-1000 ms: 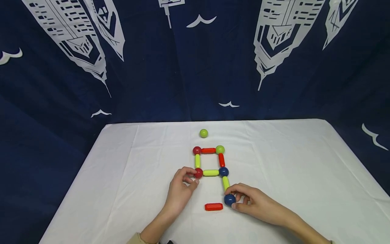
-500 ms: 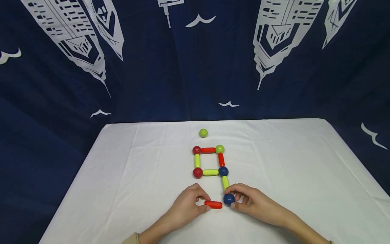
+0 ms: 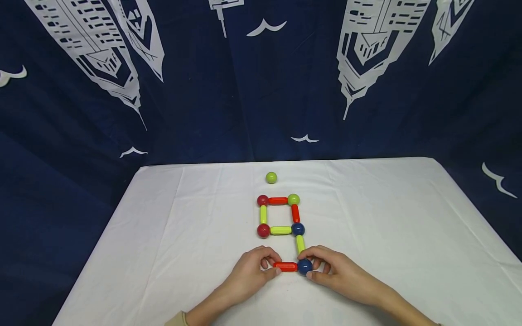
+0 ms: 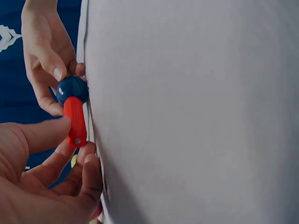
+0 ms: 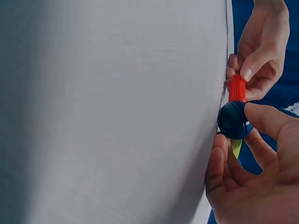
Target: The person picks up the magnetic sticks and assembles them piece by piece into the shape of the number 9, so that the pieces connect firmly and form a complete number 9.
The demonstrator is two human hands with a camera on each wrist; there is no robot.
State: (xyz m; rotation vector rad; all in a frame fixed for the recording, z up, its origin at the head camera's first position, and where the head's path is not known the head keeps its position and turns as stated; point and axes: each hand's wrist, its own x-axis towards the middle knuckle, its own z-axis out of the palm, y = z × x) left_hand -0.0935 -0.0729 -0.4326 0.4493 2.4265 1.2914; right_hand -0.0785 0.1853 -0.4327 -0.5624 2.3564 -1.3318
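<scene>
balls 6 [image 3: 271, 178] | rods 6 | left hand [image 3: 250, 271] pinches red rod [image 3: 285, 266] | right hand [image 3: 338, 271] pinches blue ball [image 3: 304, 266]

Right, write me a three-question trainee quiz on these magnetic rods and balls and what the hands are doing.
1. True or false: the red rod touches the blue ball.
2. Which hand pinches the red rod? A left hand B right hand
3. Fill in: the loose ball beyond the square is ____.

Key: 1 true; 2 A; 3 green.
</scene>
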